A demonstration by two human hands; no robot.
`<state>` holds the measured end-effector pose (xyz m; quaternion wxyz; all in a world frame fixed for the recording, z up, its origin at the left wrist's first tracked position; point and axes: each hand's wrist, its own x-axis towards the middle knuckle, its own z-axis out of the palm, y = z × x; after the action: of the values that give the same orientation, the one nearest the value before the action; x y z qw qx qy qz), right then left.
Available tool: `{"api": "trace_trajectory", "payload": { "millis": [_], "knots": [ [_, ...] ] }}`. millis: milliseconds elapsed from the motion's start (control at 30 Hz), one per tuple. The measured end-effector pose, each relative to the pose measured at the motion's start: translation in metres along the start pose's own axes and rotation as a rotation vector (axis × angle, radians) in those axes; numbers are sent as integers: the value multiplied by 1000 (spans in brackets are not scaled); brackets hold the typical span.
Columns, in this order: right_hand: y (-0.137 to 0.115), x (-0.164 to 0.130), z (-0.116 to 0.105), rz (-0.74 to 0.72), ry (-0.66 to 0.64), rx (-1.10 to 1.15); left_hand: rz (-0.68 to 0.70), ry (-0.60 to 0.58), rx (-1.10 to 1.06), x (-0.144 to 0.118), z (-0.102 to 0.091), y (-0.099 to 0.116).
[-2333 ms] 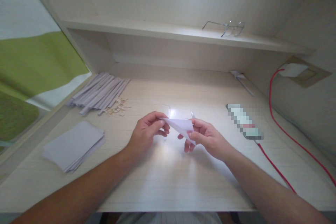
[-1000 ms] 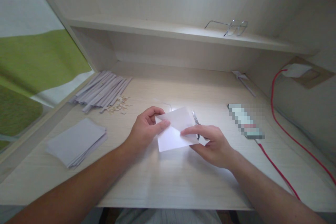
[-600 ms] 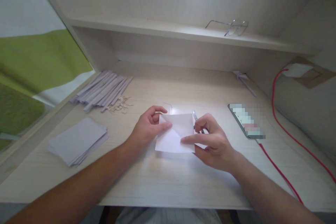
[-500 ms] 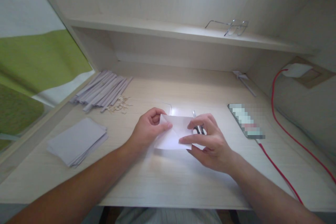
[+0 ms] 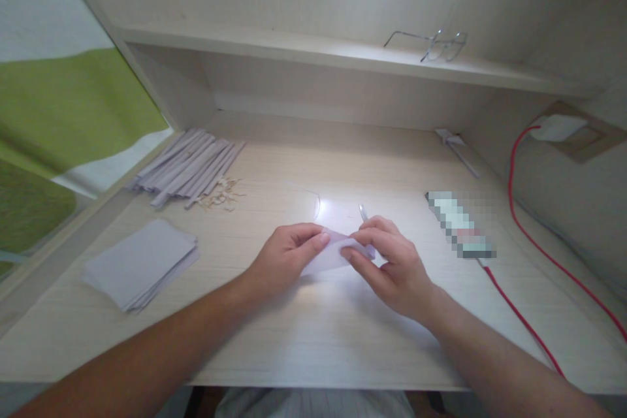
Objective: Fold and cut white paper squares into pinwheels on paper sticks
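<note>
Since half a second ago the small white paper sheet (image 5: 329,256) has folded flatter at desk centre. Left hand (image 5: 287,260) and right hand (image 5: 392,268) pinch its ends; crease evenly, clear of scissors (image 5: 363,212) at one o'clock.

Pale wood desk (image 5: 313,346): paper stack (image 5: 140,262), rolled strips (image 5: 189,166), phone (image 5: 460,223), red cable (image 5: 519,317).

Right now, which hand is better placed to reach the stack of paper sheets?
Left. The left hand sits nearer the stack of paper sheets; the right hand pins the folded paper farther away.
</note>
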<state>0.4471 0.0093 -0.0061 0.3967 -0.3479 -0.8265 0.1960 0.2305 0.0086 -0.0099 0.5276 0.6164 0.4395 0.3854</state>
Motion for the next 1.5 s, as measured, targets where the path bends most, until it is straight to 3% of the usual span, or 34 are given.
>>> {"api": "trace_trajectory", "payload": {
  "millis": [167,400,567,633,933,1500],
  "knots": [
    [-1,5,-4,-36,-17,-18,5,47,-17,2,-4,2],
    [-2,5,-3,-45,-24,-36,53,-65,54,0,-1,1],
    [-3,5,-3,-36,-37,-20,11,125,-103,0,0,-7],
    [-3,5,-3,-33,-38,-11,13,151,-98,0,-1,-6],
    [1,2,2,0,-37,-5,63,-11,85,-2,-1,2],
    [2,-2,6,58,-16,31,47,-42,168,-6,2,2]
  ]
}}
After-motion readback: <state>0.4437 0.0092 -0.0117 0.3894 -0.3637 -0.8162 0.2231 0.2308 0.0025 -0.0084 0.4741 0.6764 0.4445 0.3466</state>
